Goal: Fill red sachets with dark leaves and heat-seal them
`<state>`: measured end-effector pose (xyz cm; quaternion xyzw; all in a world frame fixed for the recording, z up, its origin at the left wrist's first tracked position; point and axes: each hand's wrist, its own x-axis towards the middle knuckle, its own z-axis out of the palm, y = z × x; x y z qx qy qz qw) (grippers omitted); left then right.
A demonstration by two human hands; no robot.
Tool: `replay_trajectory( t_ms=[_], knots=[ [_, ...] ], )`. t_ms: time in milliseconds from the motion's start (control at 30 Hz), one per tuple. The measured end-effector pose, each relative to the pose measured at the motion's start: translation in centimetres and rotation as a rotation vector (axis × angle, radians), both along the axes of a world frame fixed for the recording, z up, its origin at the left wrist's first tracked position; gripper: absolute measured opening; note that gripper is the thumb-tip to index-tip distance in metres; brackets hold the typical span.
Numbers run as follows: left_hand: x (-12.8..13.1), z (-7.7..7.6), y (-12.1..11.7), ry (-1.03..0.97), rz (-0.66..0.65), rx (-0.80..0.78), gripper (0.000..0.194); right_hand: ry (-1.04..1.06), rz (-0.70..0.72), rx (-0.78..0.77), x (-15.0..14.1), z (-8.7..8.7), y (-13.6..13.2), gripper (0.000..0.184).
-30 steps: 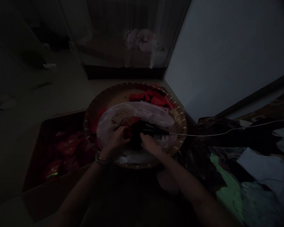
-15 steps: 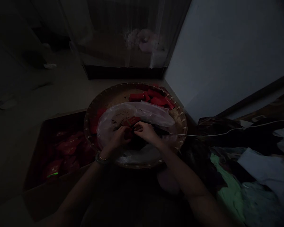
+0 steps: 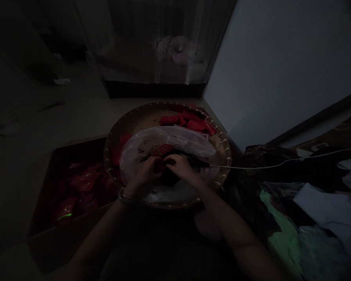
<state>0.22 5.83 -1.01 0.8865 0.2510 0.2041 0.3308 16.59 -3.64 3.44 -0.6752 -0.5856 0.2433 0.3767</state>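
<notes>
Over a round woven tray (image 3: pixel 131 121), my left hand (image 3: pixel 148 171) and my right hand (image 3: pixel 181 167) nearly meet, fingers curled in and closed. What they pinch is dark and cannot be made out. Just beyond the fingertips shows a red packet (image 3: pixel 164 149). To the right of it lies a black, handle-shaped tool (image 3: pixel 201 162), with a white cord (image 3: pixel 260 167) running off to the right. Beneath is a clear plastic bag or sheet (image 3: pixel 190 142) with dark crumbs near its far left part. Several red packets (image 3: pixel 194 120) lie at the tray's far right.
Left of the tray stands a cardboard box (image 3: pixel 73 234) holding several shiny red packets (image 3: pixel 86 181). A pile of clothes (image 3: pixel 324 203) lies at the right. A white wall or panel (image 3: pixel 269 78) rises behind it, and a sheer curtain (image 3: pixel 140 70) hangs ahead. The room is dim.
Both hands have shifted slightly, with the right fingers a little lower and more curled. The tray, tool and packets look the same.
</notes>
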Motion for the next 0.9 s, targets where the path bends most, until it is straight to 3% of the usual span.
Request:
replay_trajectory(
  t_ms=[333, 500, 633, 767, 900],
  knots=[
    [0.0, -0.3, -0.3, -0.052, 0.03, -0.014, 0.039, 0.114, -0.061, 0.04, -0.8, 0.1, 0.1, 0.027],
    [-0.1, -0.1, 0.0, -0.059, 0.024, 0.003, 0.041, -0.244, 0.002, -0.024, -1.7, 0.9, -0.4, 0.024],
    [-0.1, -0.2, 0.0, -0.076, 0.0, 0.023, 0.044, -0.466, -0.04, -0.156, -2.2, 0.3, -0.3, 0.031],
    [0.0, -0.8, -0.1, -0.136, -0.01, -0.048, 0.053, -0.404, -0.065, -0.216, -1.4, -0.9, 0.0, 0.019],
    [0.1, -0.8, 0.2, -0.071, -0.024, -0.204, 0.057, -0.25, -0.128, -0.123, 0.5, -1.3, 0.1, 0.015]
  ],
)
